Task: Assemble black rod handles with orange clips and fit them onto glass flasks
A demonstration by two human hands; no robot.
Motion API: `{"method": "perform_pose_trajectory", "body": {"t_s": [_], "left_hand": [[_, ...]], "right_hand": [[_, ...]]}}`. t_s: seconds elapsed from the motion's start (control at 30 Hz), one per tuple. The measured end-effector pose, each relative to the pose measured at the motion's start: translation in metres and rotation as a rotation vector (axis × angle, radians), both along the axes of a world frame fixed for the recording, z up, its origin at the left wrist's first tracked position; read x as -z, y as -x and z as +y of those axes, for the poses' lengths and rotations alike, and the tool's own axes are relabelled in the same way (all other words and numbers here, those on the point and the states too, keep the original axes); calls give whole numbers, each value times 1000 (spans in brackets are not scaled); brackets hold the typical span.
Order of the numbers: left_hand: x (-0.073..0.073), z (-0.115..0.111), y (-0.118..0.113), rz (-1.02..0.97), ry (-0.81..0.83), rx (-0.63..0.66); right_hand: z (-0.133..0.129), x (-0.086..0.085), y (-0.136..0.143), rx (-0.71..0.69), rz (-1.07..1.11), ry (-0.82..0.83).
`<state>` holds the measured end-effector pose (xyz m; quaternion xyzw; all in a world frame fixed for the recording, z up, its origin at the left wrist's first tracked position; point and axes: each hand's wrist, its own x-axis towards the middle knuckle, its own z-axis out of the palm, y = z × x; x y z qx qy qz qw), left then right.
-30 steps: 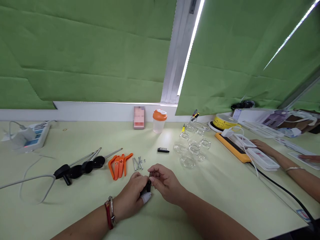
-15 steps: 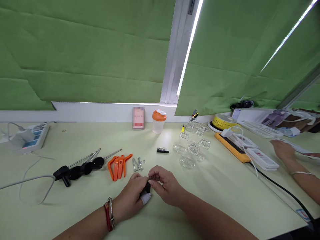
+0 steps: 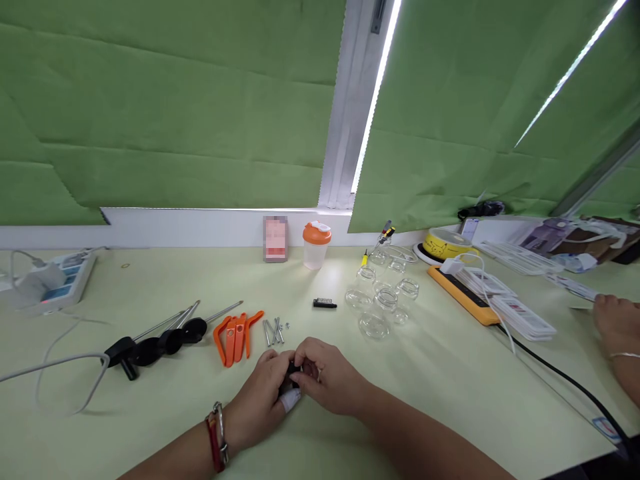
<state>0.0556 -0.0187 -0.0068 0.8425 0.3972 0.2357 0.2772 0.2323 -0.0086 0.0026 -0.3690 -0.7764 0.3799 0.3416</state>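
Note:
My left hand (image 3: 257, 397) is closed around a small black part (image 3: 289, 381), its thumb wrapped in white at the tip. Bent fingers of my right hand (image 3: 330, 377) press on the same part from the right, covering most of it. Just beyond them lie several silver screws (image 3: 273, 331) with small nuts. Left of these are several orange plastic handles (image 3: 239, 337). Farther left, black-handled pieces with metal shafts (image 3: 173, 339) lie in a row. A black plastic piece with a spring (image 3: 325, 303) rests ahead of my right hand.
Clear glass vessels (image 3: 374, 325) stand right of centre. An orange-lidded shaker cup (image 3: 316, 248) and a phone (image 3: 275, 240) are by the wall. On the right are an orange power strip (image 3: 463, 293) and another person's hand (image 3: 616, 323); a white power strip (image 3: 80, 283) is left.
My right fingers have shifted slightly at the black part, and the coil seen between them is now hidden. The other person's hand has moved right. The view has shifted a little.

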Motion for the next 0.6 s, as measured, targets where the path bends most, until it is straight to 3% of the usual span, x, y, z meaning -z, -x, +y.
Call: {"method": "perform_pose_trajectory", "body": {"t_s": [0.13,0.33,0.43,0.6], "left_hand": [[2,2,15,-31,-38,-72],[0,6,36,75,-45,45],[4,4,31,125,-20,91],[3,2,18,132,1,63]], "right_hand": [[4,13,6,95,112,268],[16,30,13,244,122,514],[16,29,18,219,141,528],[11,30,22,165,131,477]]}}
